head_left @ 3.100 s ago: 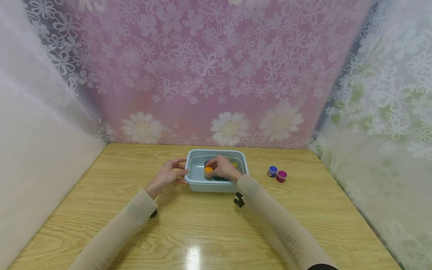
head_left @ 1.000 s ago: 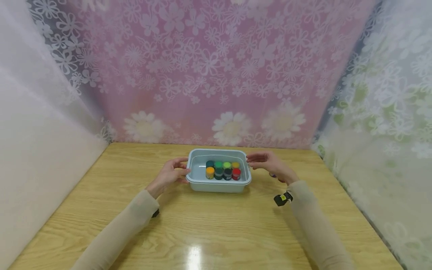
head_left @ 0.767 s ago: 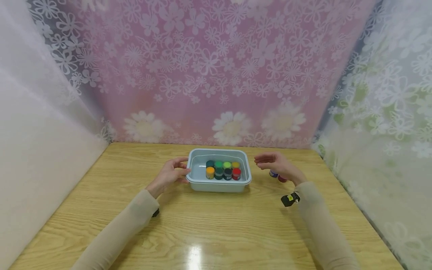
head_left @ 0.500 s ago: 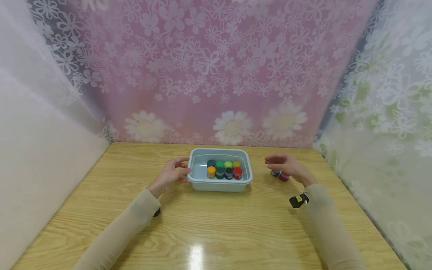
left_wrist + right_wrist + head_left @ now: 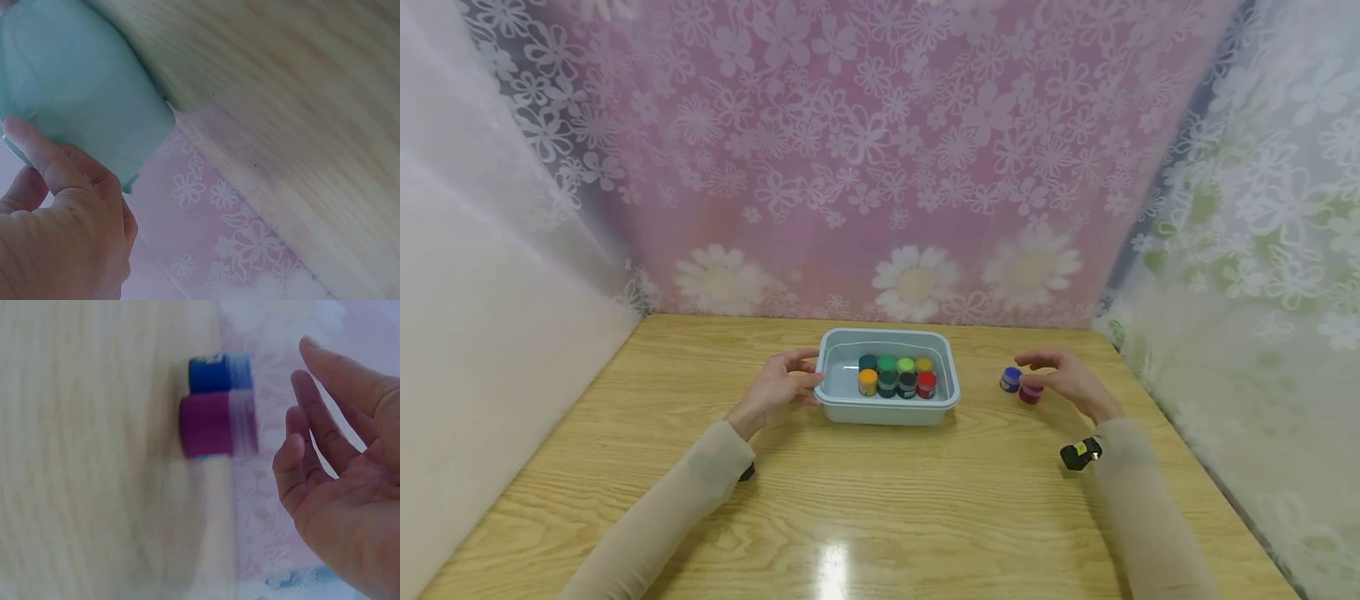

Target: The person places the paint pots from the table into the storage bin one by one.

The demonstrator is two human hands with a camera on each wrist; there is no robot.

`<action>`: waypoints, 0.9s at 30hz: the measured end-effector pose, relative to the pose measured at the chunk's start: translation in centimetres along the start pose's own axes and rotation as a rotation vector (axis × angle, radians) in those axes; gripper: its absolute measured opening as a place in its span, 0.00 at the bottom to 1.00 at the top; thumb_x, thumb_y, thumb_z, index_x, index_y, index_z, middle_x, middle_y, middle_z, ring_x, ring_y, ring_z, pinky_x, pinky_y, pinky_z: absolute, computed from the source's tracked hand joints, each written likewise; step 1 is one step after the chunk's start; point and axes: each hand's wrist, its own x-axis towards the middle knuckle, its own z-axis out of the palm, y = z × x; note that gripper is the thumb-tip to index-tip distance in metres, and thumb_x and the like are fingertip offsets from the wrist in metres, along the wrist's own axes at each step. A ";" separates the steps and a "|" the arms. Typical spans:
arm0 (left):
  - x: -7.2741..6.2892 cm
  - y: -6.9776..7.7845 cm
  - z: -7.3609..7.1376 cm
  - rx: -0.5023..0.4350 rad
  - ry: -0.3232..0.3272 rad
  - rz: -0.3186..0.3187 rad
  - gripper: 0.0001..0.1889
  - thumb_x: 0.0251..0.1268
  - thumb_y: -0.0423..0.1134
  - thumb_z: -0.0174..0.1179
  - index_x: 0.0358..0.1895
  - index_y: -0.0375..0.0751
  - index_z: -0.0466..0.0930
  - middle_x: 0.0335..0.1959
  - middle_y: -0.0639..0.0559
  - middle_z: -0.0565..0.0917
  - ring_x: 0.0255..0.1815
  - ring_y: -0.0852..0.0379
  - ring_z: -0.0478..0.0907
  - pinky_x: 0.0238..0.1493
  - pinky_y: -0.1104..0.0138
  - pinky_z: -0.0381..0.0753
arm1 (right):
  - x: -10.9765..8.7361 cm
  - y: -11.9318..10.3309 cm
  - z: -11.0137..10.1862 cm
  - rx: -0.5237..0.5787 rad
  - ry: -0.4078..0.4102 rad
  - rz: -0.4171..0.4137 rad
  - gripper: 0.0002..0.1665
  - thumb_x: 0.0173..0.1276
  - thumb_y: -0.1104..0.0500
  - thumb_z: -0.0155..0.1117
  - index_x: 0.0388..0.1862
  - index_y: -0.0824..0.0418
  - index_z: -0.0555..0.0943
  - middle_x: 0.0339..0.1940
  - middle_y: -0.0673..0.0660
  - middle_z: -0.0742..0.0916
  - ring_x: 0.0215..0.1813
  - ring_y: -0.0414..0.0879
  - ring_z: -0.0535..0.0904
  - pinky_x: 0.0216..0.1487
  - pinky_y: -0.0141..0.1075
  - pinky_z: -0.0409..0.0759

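Observation:
My left hand (image 5: 778, 387) holds the left end of a pale blue plastic tub (image 5: 883, 414) by its rim. In the left wrist view, a finger (image 5: 47, 153) lies against the outer wall of the tub. Two rows of small paint jars stand in the tub, with an orange jar (image 5: 868, 382) at the front left and a red jar (image 5: 927, 384) at the front right. Right of the tub, my right hand (image 5: 1067, 383) hovers with loosely bent fingers over a magenta paint jar (image 5: 209, 425), holding nothing. A blue paint jar (image 5: 212, 374) stands right beside the magenta one.
Everything rests on a wood-grain table (image 5: 880, 500). A pink flowered curtain (image 5: 880, 167) hangs behind its back edge, with pale cloth (image 5: 1247, 375) along the right. The left part of the tub's floor (image 5: 844, 383) is bare.
My right hand has left the tub and moved right, to the magenta and blue jars. The orange jar, earlier under its fingers, now stands in the front row. The left hand stays at the rim.

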 end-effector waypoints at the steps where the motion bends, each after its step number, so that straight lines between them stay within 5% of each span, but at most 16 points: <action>1: 0.0 0.0 0.0 0.000 -0.001 0.003 0.30 0.68 0.30 0.60 0.72 0.40 0.64 0.53 0.40 0.72 0.31 0.54 0.81 0.51 0.42 0.83 | -0.1 0.2 -0.1 -0.004 0.006 0.006 0.29 0.69 0.59 0.65 0.66 0.68 0.73 0.69 0.66 0.74 0.68 0.62 0.67 0.55 0.37 0.79; 15: -0.1 0.0 0.0 -0.005 0.008 -0.007 0.30 0.67 0.30 0.61 0.72 0.41 0.66 0.52 0.40 0.72 0.31 0.53 0.80 0.49 0.44 0.84 | -0.2 1.7 -0.2 -0.043 -0.040 -0.006 0.29 0.65 0.55 0.70 0.64 0.61 0.77 0.67 0.65 0.77 0.65 0.61 0.73 0.57 0.35 0.76; 22: -0.1 -0.2 -0.2 -0.004 0.019 -0.009 0.29 0.67 0.30 0.62 0.71 0.42 0.67 0.51 0.41 0.72 0.31 0.53 0.80 0.48 0.44 0.85 | 0.1 2.5 0.0 -0.104 -0.043 -0.027 0.28 0.62 0.55 0.73 0.60 0.60 0.80 0.63 0.65 0.80 0.64 0.60 0.75 0.66 0.49 0.72; 27: 0.2 -0.4 -0.3 0.000 0.016 0.008 0.29 0.67 0.31 0.62 0.71 0.44 0.67 0.52 0.40 0.73 0.31 0.53 0.81 0.49 0.43 0.84 | -0.1 2.7 0.2 -0.089 -0.045 -0.041 0.27 0.62 0.58 0.72 0.60 0.63 0.79 0.60 0.66 0.81 0.61 0.59 0.76 0.59 0.34 0.77</action>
